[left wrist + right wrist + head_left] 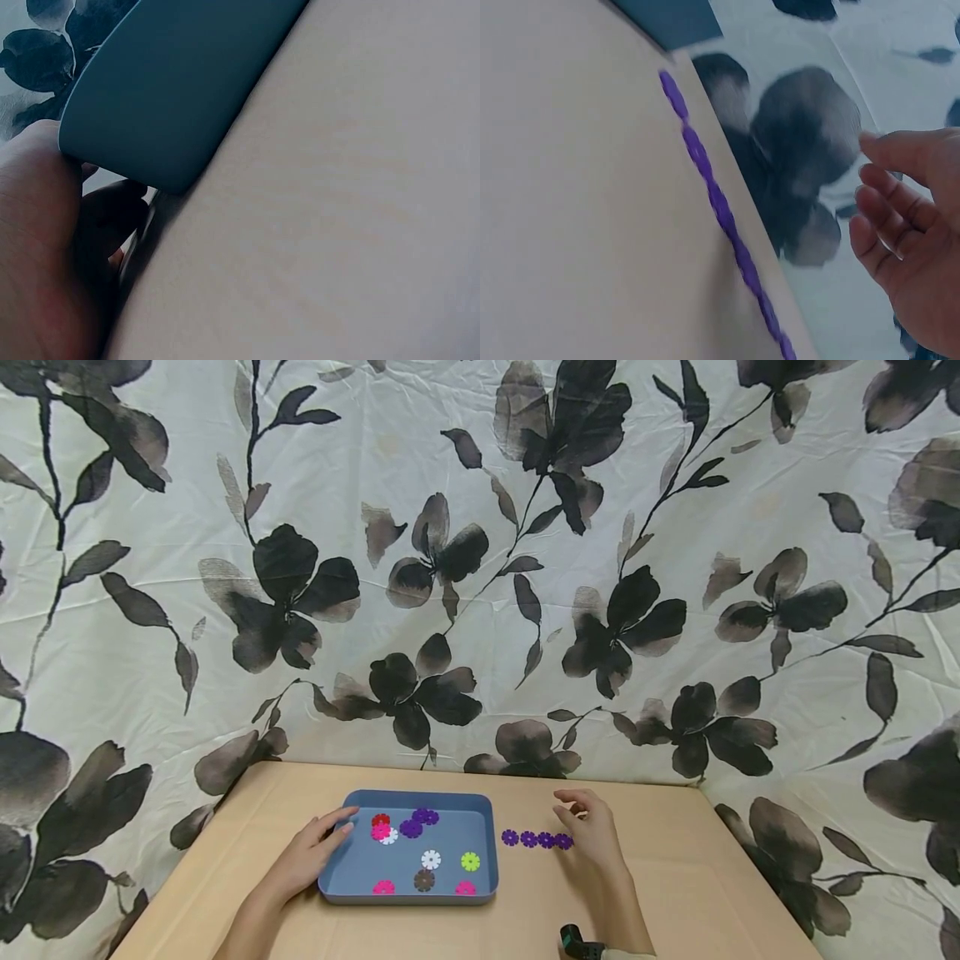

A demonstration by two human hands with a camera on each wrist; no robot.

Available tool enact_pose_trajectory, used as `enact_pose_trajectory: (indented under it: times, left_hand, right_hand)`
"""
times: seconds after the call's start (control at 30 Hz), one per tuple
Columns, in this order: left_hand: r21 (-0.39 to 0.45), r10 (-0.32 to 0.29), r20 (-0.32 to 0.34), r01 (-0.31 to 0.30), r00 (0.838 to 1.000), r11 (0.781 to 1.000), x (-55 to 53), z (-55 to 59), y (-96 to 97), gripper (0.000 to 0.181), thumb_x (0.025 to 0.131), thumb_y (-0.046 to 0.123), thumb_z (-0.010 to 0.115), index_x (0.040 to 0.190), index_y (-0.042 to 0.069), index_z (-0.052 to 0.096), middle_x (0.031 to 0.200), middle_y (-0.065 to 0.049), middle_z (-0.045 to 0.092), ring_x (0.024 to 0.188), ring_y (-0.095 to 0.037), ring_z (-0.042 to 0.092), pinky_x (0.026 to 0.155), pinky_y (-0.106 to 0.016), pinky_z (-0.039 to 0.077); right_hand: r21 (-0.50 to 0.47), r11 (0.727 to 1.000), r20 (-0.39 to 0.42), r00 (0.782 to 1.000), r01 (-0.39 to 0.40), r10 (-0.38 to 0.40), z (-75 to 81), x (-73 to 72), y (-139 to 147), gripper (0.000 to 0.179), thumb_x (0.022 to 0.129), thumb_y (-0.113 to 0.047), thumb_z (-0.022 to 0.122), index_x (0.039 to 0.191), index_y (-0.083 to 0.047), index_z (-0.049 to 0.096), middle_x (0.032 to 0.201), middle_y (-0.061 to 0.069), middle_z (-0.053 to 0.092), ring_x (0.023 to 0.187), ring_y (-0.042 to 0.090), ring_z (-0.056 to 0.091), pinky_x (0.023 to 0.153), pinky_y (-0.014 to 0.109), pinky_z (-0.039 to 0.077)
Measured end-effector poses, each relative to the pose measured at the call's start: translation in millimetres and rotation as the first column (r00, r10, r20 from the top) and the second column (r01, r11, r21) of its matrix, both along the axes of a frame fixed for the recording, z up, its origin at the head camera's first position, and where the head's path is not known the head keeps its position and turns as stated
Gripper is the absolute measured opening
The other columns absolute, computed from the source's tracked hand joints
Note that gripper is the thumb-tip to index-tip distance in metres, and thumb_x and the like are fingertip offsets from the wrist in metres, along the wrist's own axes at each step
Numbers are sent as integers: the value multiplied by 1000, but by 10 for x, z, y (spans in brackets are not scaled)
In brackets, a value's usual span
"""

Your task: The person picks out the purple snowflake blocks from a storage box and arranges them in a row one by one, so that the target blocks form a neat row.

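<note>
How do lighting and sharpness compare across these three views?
Head view: brightest, blue-grey tray clear, soft shadow below the right hand; left wrist view: dim, bluish, left hand partly in deep shadow, tabletop soft; right wrist view: also dim and bluish, row of purple flower-shaped discs soft-edged, faint shadow beside it.

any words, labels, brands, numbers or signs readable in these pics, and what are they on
None can be read in any view.
No lettering shows on the blue tray, the row of purple flower-shaped pieces or the floral cloth.
Black device at the head view's bottom edge: too small to tell.
</note>
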State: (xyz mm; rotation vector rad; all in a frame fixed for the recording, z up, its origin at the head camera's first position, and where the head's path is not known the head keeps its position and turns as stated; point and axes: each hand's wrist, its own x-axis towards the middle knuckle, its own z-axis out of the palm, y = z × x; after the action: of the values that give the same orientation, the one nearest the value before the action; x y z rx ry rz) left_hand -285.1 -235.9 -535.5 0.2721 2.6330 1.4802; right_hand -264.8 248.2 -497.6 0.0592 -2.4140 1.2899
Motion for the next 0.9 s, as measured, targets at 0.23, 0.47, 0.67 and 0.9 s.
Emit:
enact_pose_trajectory:
  times: [0.23,0.47,0.67,0.9]
  left_hand:
    - [9,1,0,-1,1000,1000,4,-4,1,53,108,47,52,154,20,52,165,-19,40,159,-52,5,124,-74,2]
    - [13,0,-6,0,1000,1000,0,-9,1,54,108,47,53,154,19,53,164,-19,41,159,-52,5,125,-73,2]
    - [11,1,-3,-1,1000,1000,6,-2,8,52,109,44,52,154,18,52,164,-20,41,159,-52,5,125,-73,1]
    - [11,0,-6,0,1000,1000,5,6,6,51,109,42,52,154,18,52,164,-19,41,159,-50,10,126,-71,0]
  right_hand:
    - [-37,995,-21,996,-89,88,23,-48,-336,20,93,-3,77,112,-10,79,110,13,71,83,11,58,72,19,51]
    - [-1,991,-15,991,-132,132,42,-49,-621,20,92,-4,78,110,-14,79,109,5,70,85,11,59,72,20,52]
    - [54,982,-15,983,-181,182,73,-21,-830,19,93,-3,76,110,-13,79,109,4,70,83,10,59,70,20,51]
    - [74,964,47,966,-256,253,46,3,-1066,20,96,-5,74,112,-15,78,109,6,68,84,10,55,69,19,50]
